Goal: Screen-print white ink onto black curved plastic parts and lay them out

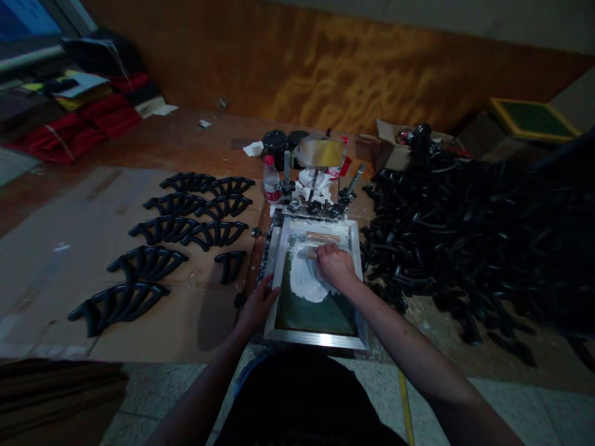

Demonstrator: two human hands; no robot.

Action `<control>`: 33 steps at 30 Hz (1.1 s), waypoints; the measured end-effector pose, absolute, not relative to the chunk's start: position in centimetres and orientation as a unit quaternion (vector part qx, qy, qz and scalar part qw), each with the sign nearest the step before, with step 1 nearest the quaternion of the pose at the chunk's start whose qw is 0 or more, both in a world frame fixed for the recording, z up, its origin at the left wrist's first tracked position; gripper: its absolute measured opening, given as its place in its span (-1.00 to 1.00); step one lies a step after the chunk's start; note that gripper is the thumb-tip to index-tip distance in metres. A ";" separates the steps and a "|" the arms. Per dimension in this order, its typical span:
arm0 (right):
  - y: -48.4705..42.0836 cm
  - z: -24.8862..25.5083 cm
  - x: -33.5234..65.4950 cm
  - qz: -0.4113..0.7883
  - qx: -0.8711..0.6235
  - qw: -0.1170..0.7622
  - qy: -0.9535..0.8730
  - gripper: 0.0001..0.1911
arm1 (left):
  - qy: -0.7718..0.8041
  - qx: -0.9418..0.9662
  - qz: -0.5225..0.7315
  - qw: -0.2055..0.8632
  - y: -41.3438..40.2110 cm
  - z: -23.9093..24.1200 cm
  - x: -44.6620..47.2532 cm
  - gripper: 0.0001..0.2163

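A metal-framed printing screen with green mesh lies flat in front of me, with a patch of white ink on its middle. My right hand is closed on a squeegee that rests in the white ink near the screen's far end. A second wooden-handled tool lies across the far end of the screen. My left hand grips the left rail of the frame, fingers curled over the edge.
Rows of black curved plastic parts lie on cardboard to the left. A big heap of the same parts fills the right. Behind the screen stand a small bottle, black jars and a tape roll. Another framed screen sits far right.
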State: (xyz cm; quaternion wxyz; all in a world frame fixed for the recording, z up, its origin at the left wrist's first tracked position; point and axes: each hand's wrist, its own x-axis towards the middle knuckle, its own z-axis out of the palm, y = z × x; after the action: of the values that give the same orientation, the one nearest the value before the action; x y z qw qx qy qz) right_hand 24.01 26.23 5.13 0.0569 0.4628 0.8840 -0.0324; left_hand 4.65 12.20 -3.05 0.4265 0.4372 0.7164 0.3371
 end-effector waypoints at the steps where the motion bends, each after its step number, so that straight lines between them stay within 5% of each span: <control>1: 26.1 5.2 24.0 -0.034 0.469 0.063 0.880 -0.73 | 0.717 0.436 0.337 0.426 12.2 -3.0 4.7 -0.42; 16: 25.5 6.0 22.4 -0.077 0.450 0.023 0.889 -0.80 | 0.711 0.419 0.353 0.441 12.2 -2.5 4.9 -0.41; 28: 22.9 4.5 27.7 -0.123 0.160 0.030 0.979 -0.75 | 0.715 0.414 0.351 0.441 12.2 -2.7 4.9 -0.41; 33: 23.9 4.7 26.5 -0.102 0.238 -0.036 0.965 -0.84 | 0.712 0.415 0.357 0.439 12.2 -3.0 4.9 -0.39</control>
State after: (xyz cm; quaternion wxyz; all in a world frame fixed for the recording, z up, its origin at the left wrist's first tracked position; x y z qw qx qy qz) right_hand 26.47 23.91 4.74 -0.0359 0.2381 0.9652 -0.1020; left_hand 4.85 12.21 -3.02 0.4393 0.4154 0.7120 0.3572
